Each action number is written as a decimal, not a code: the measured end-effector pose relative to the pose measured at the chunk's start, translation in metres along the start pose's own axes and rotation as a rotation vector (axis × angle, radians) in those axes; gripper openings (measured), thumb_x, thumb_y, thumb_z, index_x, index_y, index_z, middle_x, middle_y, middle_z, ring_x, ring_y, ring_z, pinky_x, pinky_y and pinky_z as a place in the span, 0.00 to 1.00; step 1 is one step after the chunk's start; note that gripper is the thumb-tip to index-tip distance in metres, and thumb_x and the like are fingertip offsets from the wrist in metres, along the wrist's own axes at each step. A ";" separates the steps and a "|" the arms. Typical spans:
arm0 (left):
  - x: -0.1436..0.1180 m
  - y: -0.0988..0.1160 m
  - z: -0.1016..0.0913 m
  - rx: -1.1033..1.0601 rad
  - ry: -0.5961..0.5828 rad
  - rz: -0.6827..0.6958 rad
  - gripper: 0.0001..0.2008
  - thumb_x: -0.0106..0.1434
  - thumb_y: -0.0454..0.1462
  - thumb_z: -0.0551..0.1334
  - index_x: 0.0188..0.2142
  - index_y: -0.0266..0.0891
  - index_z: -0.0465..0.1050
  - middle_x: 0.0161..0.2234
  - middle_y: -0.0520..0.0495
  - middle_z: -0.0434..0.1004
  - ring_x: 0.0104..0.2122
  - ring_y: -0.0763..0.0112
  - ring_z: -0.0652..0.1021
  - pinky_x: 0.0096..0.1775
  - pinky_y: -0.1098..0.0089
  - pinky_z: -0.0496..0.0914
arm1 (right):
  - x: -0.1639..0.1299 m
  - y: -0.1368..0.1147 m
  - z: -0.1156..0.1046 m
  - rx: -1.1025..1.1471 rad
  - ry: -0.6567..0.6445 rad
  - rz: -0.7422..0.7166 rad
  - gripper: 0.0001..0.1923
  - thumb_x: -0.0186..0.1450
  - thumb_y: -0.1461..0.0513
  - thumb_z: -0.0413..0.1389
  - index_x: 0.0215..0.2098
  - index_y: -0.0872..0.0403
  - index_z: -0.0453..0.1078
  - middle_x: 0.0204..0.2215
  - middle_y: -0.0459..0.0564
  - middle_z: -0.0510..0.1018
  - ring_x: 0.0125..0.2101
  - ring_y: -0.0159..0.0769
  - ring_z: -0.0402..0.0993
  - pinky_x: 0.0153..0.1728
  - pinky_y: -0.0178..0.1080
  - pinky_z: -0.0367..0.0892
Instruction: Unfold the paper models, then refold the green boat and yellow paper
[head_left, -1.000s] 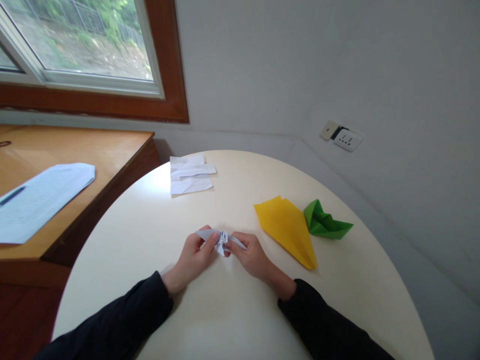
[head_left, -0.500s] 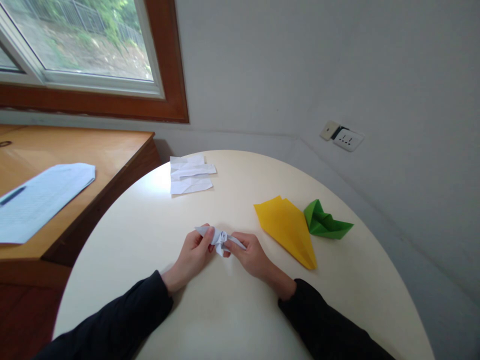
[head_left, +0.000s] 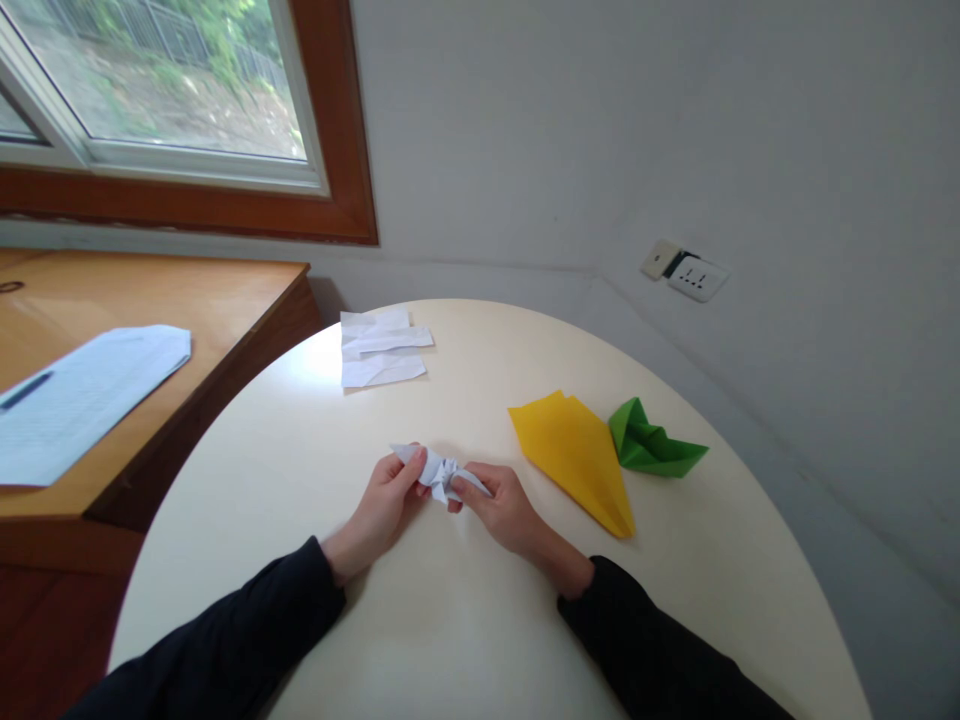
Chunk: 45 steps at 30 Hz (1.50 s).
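White folded paper (head_left: 437, 470) sits just below the centre of the frame, pinched between our two hands above the round cream table (head_left: 465, 620). Our left hand (head_left: 384, 508) grasps its left end, thumb and fingers closed on a pointed flap, while our right hand (head_left: 504, 505) grips the right end, fingers curled over a narrow strip of it. The middle of the paper is crumpled into small creases between the two grips. To the right of centre a yellow folded sheet (head_left: 576, 455) lies flat on the table, with a green folded piece (head_left: 649, 443) just beside it on its right. In the upper middle of the table lie creased white sheets (head_left: 381, 348). At the left edge of the frame a printed document (head_left: 79, 395) rests on a wooden desk (head_left: 225, 300).
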<state>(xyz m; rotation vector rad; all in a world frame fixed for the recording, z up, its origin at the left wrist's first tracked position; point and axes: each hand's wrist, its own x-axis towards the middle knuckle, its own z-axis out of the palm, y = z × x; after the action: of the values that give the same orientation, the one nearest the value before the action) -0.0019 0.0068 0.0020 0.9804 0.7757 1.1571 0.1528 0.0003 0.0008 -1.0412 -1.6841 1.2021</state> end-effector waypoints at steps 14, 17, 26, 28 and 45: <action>0.002 0.002 -0.001 -0.099 0.020 -0.116 0.16 0.52 0.47 0.67 0.25 0.34 0.72 0.26 0.48 0.72 0.28 0.70 0.71 0.33 0.69 0.65 | 0.000 0.001 -0.001 -0.012 0.002 -0.027 0.25 0.61 0.45 0.50 0.20 0.55 0.68 0.19 0.47 0.73 0.23 0.31 0.66 0.27 0.34 0.61; 0.004 0.003 -0.002 -0.095 0.054 -0.126 0.17 0.49 0.46 0.69 0.23 0.34 0.71 0.24 0.48 0.72 0.27 0.72 0.70 0.32 0.71 0.64 | 0.000 0.000 0.000 -0.026 0.018 -0.034 0.24 0.61 0.45 0.50 0.20 0.55 0.68 0.19 0.46 0.72 0.22 0.31 0.65 0.27 0.34 0.60; 0.004 0.006 -0.002 -0.109 0.084 -0.172 0.17 0.46 0.46 0.70 0.22 0.33 0.72 0.22 0.49 0.73 0.25 0.72 0.71 0.31 0.71 0.65 | 0.000 0.000 0.000 -0.042 0.023 -0.017 0.23 0.61 0.46 0.50 0.20 0.55 0.68 0.19 0.46 0.72 0.23 0.31 0.65 0.26 0.34 0.60; 0.004 0.006 -0.002 -0.111 0.088 -0.180 0.17 0.46 0.46 0.70 0.22 0.33 0.72 0.22 0.48 0.73 0.25 0.72 0.71 0.31 0.72 0.65 | 0.000 0.001 0.000 -0.041 0.024 -0.019 0.23 0.61 0.46 0.50 0.20 0.55 0.68 0.19 0.46 0.72 0.23 0.31 0.64 0.26 0.34 0.60; 0.005 0.007 -0.001 -0.145 0.066 -0.184 0.17 0.45 0.45 0.71 0.20 0.33 0.72 0.20 0.49 0.72 0.23 0.74 0.70 0.29 0.72 0.64 | 0.000 0.002 0.000 -0.048 0.009 -0.015 0.24 0.61 0.45 0.50 0.20 0.55 0.68 0.19 0.46 0.72 0.22 0.30 0.64 0.26 0.33 0.59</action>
<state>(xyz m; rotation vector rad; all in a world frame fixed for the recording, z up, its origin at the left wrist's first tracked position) -0.0047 0.0126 0.0078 0.7380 0.8056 1.0738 0.1529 0.0007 -0.0013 -1.0601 -1.7183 1.1509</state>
